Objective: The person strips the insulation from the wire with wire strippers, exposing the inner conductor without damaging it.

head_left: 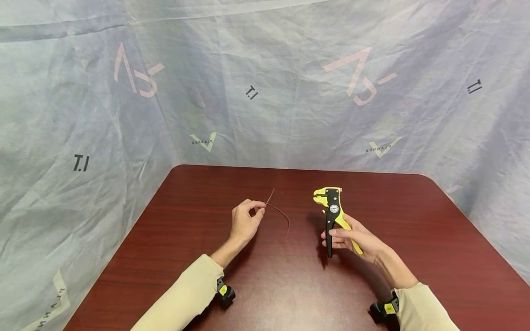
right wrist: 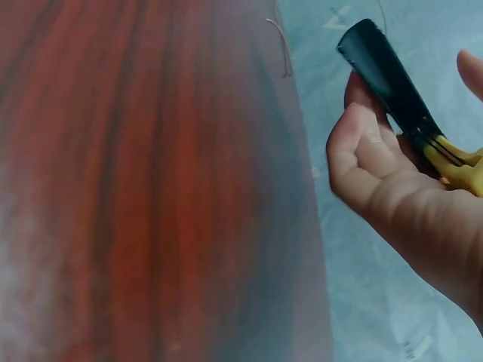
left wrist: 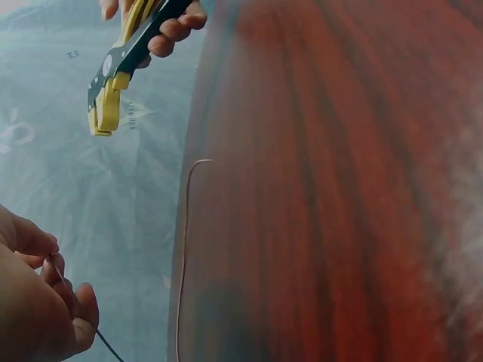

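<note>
My left hand (head_left: pixel 245 220) pinches a thin reddish-brown wire (head_left: pixel 281 212) between thumb and fingertips, low over the table. Beyond the fingertips, one short straight length points toward the far edge, and a longer one curves to the near right. The left wrist view shows a dark thin strand (left wrist: pixel 107 345) below the pinching fingers and a curved length of wire (left wrist: pixel 185 234) along the tabletop. To the right, my right hand (head_left: pixel 357 239) grips a yellow and black wire stripper (head_left: pixel 333 207) by its handles. The stripper stands upright above the table, its notched mouth facing left.
A dark red wooden table (head_left: pixel 290 285) lies under both hands. Behind it and on both sides hangs a pale printed cloth (head_left: pixel 285 101). Black wrist cameras (head_left: pixel 225 296) sit under both light sleeves (head_left: pixel 186 292).
</note>
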Motion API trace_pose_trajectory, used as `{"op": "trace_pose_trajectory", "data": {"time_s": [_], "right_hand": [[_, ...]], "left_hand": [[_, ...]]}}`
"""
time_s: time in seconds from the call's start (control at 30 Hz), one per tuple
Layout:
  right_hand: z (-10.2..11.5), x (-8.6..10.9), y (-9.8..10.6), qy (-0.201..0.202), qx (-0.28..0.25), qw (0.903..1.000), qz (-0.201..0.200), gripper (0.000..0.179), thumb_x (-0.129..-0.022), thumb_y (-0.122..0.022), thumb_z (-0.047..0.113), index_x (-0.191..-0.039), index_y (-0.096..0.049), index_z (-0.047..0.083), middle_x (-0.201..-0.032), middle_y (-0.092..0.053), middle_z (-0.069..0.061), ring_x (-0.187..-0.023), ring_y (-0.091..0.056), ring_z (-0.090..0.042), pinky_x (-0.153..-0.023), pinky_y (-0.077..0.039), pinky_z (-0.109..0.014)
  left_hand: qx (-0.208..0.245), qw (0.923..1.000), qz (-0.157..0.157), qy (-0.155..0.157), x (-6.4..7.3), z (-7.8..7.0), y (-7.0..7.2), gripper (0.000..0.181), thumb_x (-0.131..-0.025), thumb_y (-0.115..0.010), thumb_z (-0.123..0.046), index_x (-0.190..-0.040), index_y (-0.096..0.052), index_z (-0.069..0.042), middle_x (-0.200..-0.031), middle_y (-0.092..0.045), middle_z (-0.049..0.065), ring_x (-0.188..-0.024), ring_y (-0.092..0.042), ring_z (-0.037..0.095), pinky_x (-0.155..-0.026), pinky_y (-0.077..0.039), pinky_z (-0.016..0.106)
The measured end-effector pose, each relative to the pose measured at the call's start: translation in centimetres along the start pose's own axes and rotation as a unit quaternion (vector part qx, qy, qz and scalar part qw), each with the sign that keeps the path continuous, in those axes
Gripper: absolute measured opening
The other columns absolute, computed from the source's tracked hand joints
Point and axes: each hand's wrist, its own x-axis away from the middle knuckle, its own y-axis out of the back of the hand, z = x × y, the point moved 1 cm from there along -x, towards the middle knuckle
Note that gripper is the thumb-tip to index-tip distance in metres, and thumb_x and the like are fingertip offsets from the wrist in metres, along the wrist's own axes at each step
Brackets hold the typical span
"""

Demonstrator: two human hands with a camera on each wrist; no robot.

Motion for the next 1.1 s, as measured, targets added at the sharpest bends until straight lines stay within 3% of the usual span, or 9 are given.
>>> {"op": "trace_pose_trajectory", "data": {"time_s": [0.2,0.3,0.43,0.57,0.67,0.8,0.93,1.1], "right_hand": [[0.5,0.2,-0.5,-0.02,0.065,0.9975,-0.021,0.073,-0.093,-0.061,0.003,-0.151,-0.016,-0.002,-0.109,-0.074,-0.004,-0.103,-0.073,-0.016,-0.082,-0.058,-0.025],[0.3,0.4,-0.5,-0.018,0.08,0.9964,-0.021,0.08,-0.092,-0.063,0.0,-0.153,-0.011,-0.005,-0.118,-0.07,0.001,-0.108,-0.071,-0.016,-0.085,-0.056,-0.024],[-0.2,0.2,-0.5,-0.005,0.113,0.9933,-0.022,0.079,-0.089,-0.067,-0.001,-0.15,-0.019,-0.011,-0.13,-0.062,0.006,-0.11,-0.065,-0.012,-0.092,-0.052,-0.023],[-0.5,-0.2,-0.7,0.004,0.133,0.9904,-0.037,0.063,-0.086,-0.07,-0.001,-0.141,-0.04,-0.012,-0.118,-0.065,0.001,-0.101,-0.063,-0.01,-0.091,-0.051,-0.023],[-0.6,-0.3,-0.9,0.002,0.106,0.9933,-0.046,0.053,-0.088,-0.069,-0.002,-0.136,-0.048,0.003,-0.107,-0.063,-0.004,-0.098,-0.068,-0.01,-0.088,-0.057,-0.029],[-0.4,-0.6,-1.2,0.0,0.046,0.9986,-0.027,0.062,-0.091,-0.065,-0.004,-0.142,-0.042,0.023,-0.114,-0.053,-0.008,-0.099,-0.072,-0.016,-0.085,-0.06,-0.043],[-0.1,-1.3,-1.4,0.013,0.018,0.9998,-0.001,0.061,-0.092,-0.062,-0.006,-0.143,-0.041,0.022,-0.117,-0.053,-0.011,-0.092,-0.073,-0.018,-0.083,-0.061,-0.044],[-0.4,-2.5,-1.5,0.043,-0.049,0.9952,0.074,0.044,-0.096,-0.05,-0.009,-0.134,-0.044,0.012,-0.114,-0.066,-0.007,-0.095,-0.072,-0.019,-0.085,-0.06,-0.042]], "left_hand": [[0.016,0.9997,-0.01,0.015,-0.4,0.1,0.4,0.011,-0.081,-0.07,0.001,-0.087,-0.078,-0.004,-0.073,-0.065,0.008,-0.065,-0.05,0.001,-0.062,-0.039,0.015],[0.027,0.9993,-0.012,0.023,-0.5,0.0,0.6,0.011,-0.082,-0.07,0.0,-0.088,-0.078,-0.003,-0.074,-0.067,0.009,-0.066,-0.053,0.002,-0.062,-0.041,0.015],[0.039,0.9985,-0.018,0.036,-0.7,-0.2,0.9,0.01,-0.082,-0.07,-0.001,-0.088,-0.078,-0.003,-0.077,-0.069,0.01,-0.067,-0.055,0.004,-0.062,-0.041,0.015],[0.045,0.9975,-0.021,0.05,-0.8,-0.4,1.0,0.011,-0.082,-0.07,-0.001,-0.089,-0.078,-0.004,-0.082,-0.073,0.01,-0.07,-0.058,0.006,-0.064,-0.043,0.014],[0.056,0.9963,-0.018,0.062,-0.7,-0.3,1.0,0.011,-0.083,-0.069,-0.001,-0.091,-0.078,-0.003,-0.085,-0.075,0.011,-0.07,-0.062,0.01,-0.063,-0.046,0.014],[0.08,0.9939,-0.014,0.075,-0.6,-0.2,0.8,0.012,-0.084,-0.068,0.0,-0.092,-0.076,0.0,-0.082,-0.075,0.015,-0.064,-0.061,0.009,-0.057,-0.044,0.014],[0.081,0.9935,-0.012,0.079,-0.5,-0.1,0.6,0.013,-0.084,-0.066,0.0,-0.093,-0.075,-0.001,-0.077,-0.072,0.015,-0.063,-0.054,0.005,-0.057,-0.04,0.014],[0.098,0.9932,-0.02,0.06,-0.5,-0.3,0.4,0.01,-0.088,-0.068,-0.003,-0.096,-0.074,-0.004,-0.073,-0.067,0.016,-0.061,-0.052,0.002,-0.057,-0.039,0.014]]}}
